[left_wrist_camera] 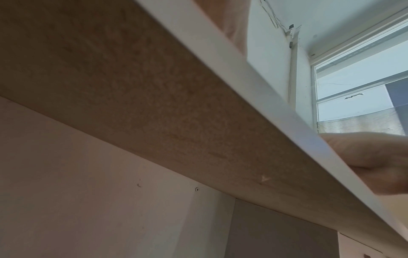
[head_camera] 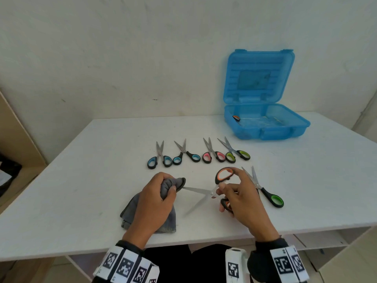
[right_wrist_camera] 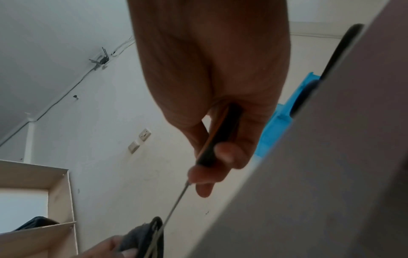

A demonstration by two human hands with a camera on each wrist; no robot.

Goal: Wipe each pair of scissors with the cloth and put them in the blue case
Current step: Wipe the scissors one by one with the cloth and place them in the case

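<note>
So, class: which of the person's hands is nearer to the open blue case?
Right. The right hand holds the orange scissors below the blue case; the left hand, gripping the cloth, is farther left.

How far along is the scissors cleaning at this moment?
Done: one orange-handled pair lies in the open blue case. In hand: the right hand holds open orange scissors while the left hand wipes a blade with the grey cloth. Left: five pairs wait on the table.

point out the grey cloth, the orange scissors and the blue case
grey cloth [head_camera: 177, 183]: head view, bunched end in the left hand
orange scissors [head_camera: 224, 173]: head view, upper handle loop
blue case [head_camera: 269, 134]: head view, front wall of the open base
</note>
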